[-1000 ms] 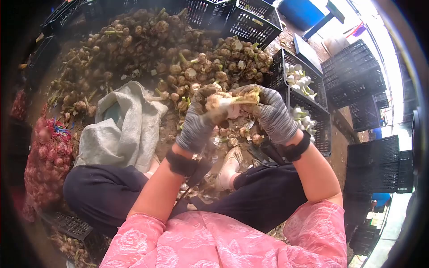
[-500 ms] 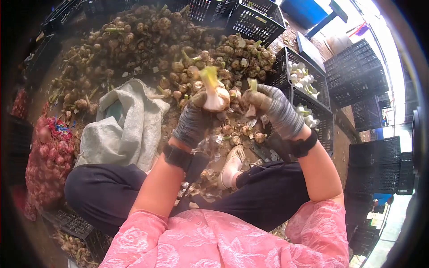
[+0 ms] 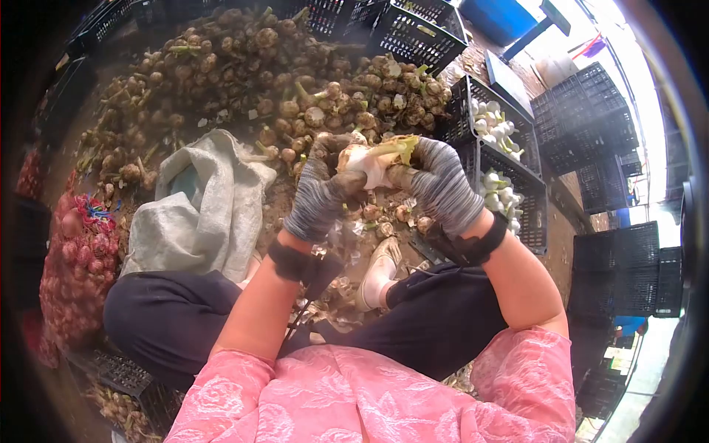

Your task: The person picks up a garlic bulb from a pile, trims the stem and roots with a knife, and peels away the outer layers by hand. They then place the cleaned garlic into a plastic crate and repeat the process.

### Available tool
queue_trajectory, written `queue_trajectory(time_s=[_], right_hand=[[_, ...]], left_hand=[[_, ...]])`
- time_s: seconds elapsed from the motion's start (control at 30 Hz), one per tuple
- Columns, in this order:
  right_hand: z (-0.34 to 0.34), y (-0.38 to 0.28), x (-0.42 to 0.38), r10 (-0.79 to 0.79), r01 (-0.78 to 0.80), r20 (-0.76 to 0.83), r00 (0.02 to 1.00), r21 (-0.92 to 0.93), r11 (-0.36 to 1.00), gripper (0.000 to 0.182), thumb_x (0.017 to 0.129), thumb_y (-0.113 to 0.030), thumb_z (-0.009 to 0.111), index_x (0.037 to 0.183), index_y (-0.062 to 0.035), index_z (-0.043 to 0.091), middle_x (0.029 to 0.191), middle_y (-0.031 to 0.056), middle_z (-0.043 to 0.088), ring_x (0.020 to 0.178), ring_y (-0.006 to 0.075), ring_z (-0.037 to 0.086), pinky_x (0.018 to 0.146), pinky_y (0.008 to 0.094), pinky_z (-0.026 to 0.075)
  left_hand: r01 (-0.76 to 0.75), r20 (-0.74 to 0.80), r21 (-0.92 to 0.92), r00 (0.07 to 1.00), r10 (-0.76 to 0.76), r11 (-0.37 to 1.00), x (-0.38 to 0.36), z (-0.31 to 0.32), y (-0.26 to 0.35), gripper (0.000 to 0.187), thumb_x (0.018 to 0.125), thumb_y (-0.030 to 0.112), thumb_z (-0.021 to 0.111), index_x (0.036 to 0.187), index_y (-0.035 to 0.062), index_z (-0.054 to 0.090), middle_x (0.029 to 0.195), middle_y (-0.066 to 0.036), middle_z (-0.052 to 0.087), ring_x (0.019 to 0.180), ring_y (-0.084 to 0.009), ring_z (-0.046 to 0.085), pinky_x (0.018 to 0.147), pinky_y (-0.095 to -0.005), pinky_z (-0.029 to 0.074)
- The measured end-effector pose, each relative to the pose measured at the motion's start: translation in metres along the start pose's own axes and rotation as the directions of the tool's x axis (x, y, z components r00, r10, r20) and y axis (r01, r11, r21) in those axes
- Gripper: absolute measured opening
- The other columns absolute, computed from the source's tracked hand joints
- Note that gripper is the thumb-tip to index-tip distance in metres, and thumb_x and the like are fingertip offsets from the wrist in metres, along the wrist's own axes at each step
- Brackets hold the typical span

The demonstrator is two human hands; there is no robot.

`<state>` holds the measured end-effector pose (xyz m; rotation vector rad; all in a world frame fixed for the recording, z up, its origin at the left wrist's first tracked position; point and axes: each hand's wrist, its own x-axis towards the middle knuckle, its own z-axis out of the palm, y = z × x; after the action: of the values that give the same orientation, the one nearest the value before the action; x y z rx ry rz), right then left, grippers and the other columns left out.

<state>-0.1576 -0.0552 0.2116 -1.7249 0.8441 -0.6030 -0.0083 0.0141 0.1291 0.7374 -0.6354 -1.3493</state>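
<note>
Between my two gloved hands is a garlic bulb, partly peeled to white, its pale green stem stub pointing right. My left hand wears a grey knit glove and is closed around the bulb's left side. On the other side, the gloved fingers of my right hand pinch the bulb near its stem. Below them, loose garlic bulbs and papery skins lie on the ground by my shoe. Beyond the hands spreads a large heap of unpeeled garlic.
Black crates with white peeled garlic stand at my right. A whitish woven sack lies at my left, beside a red net bag of bulbs. Stacked black crates rise farther right, and another crate stands behind the heap.
The bulb has turned from stem up to stem pointing right. My right hand, which was apart from it holding a piece of skin, has come in onto the bulb.
</note>
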Motion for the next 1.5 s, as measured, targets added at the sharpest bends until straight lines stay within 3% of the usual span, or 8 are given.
queue_trajectory(time_s=[0.37, 0.5, 0.83, 0.93, 1.1, 1.37, 1.43, 1.5], right_hand=[[-0.002, -0.027, -0.009, 0.140, -0.304, 0.303, 0.943, 0.605, 0.736, 0.033, 0.066, -0.003, 0.059, 0.098, 0.0026, 0.055, 0.088, 0.0104, 0.060, 0.076, 0.0182, 0.061, 0.062, 0.0284, 0.054], [0.000, -0.027, -0.010, 0.069, -0.223, 0.260, 0.963, 0.628, 0.746, 0.036, 0.066, -0.008, 0.061, 0.100, 0.0020, 0.053, 0.087, 0.0093, 0.059, 0.075, 0.0175, 0.060, 0.059, 0.0279, 0.053], [0.004, -0.004, -0.001, 0.152, -0.148, -0.003, 0.988, 0.225, 0.963, 0.028, 0.072, -0.006, 0.069, 0.097, -0.0015, 0.056, 0.084, 0.0046, 0.062, 0.070, 0.0106, 0.058, 0.064, 0.0225, 0.048], [0.006, -0.005, -0.005, -0.282, 0.228, -0.041, 0.959, -0.478, 0.848, 0.026, 0.070, -0.002, 0.068, 0.093, -0.0038, 0.056, 0.083, 0.0033, 0.061, 0.071, 0.0128, 0.058, 0.062, 0.0258, 0.049], [-0.010, -0.023, -0.002, 0.131, -0.075, -0.052, 0.990, 0.591, 0.803, 0.016, 0.072, -0.003, 0.064, 0.083, -0.0024, 0.053, 0.081, 0.0078, 0.058, 0.073, 0.0190, 0.061, 0.064, 0.0307, 0.054], [-0.018, -0.002, 0.011, 0.142, -0.273, 0.276, 0.951, 0.525, 0.806, 0.030, 0.072, -0.015, 0.069, 0.092, -0.0001, 0.053, 0.087, 0.0040, 0.057, 0.075, 0.0133, 0.056, 0.069, 0.0283, 0.049], [-0.002, -0.019, 0.003, 0.034, -0.033, 0.041, 0.999, -0.022, 0.999, 0.029, 0.070, -0.017, 0.073, 0.091, -0.0045, 0.058, 0.080, -0.0004, 0.058, 0.068, 0.0070, 0.053, 0.063, 0.0218, 0.045], [-0.004, -0.034, -0.001, 0.202, -0.198, -0.012, 0.979, 0.144, 0.970, 0.026, 0.073, -0.008, 0.065, 0.097, -0.0018, 0.058, 0.082, 0.0026, 0.060, 0.070, 0.0083, 0.056, 0.062, 0.0221, 0.047]], left_hand=[[0.343, 0.530, -0.597, 0.847, 0.036, 0.725, -0.007, -0.002, -0.013, 0.081, 0.060, 0.043, 0.068, 0.120, -0.0018, 0.037, 0.099, -0.012, 0.055, 0.080, -0.0197, 0.057, 0.058, -0.0270, 0.051], [0.222, 0.301, -0.663, 0.954, -0.017, 0.715, -0.010, 0.015, -0.007, 0.072, 0.066, 0.043, 0.065, 0.119, 0.0022, 0.039, 0.094, -0.009, 0.056, 0.072, -0.0153, 0.056, 0.052, -0.0252, 0.050], [-0.081, 0.053, -0.109, 0.995, 0.087, 0.991, 0.019, -0.008, -0.025, 0.045, 0.075, 0.021, 0.066, 0.112, 0.0023, 0.050, 0.099, -0.005, 0.058, 0.083, -0.0136, 0.058, 0.070, -0.0265, 0.048], [-0.124, 0.103, 0.145, 0.989, 0.110, 0.982, 0.006, -0.010, -0.027, 0.044, 0.080, 0.017, 0.061, 0.117, -0.0009, 0.043, 0.105, -0.010, 0.054, 0.090, -0.0171, 0.055, 0.079, -0.0270, 0.047], [-0.180, 0.331, -0.157, 0.917, 0.223, 0.971, 0.008, -0.013, -0.018, 0.037, 0.073, 0.017, 0.067, 0.103, -0.0002, 0.054, 0.094, -0.004, 0.058, 0.085, -0.0089, 0.054, 0.077, -0.0259, 0.046], [-0.011, 0.377, 0.077, 0.926, -0.019, 0.997, 0.013, -0.028, -0.016, 0.065, 0.071, 0.026, 0.071, 0.124, 0.0044, 0.040, 0.108, -0.007, 0.053, 0.092, -0.0142, 0.053, 0.079, -0.0285, 0.045], [0.007, 0.284, -0.178, 0.958, 0.045, 0.984, 0.003, -0.011, 0.000, 0.069, 0.069, 0.025, 0.073, 0.125, 0.0041, 0.039, 0.110, -0.008, 0.052, 0.095, -0.0144, 0.052, 0.079, -0.0286, 0.046], [-0.100, 0.324, -0.039, 0.940, 0.107, 0.994, 0.002, -0.014, 0.004, 0.075, 0.064, 0.031, 0.076, 0.125, 0.0049, 0.039, 0.110, -0.008, 0.052, 0.098, -0.0158, 0.052, 0.083, -0.0297, 0.044]])
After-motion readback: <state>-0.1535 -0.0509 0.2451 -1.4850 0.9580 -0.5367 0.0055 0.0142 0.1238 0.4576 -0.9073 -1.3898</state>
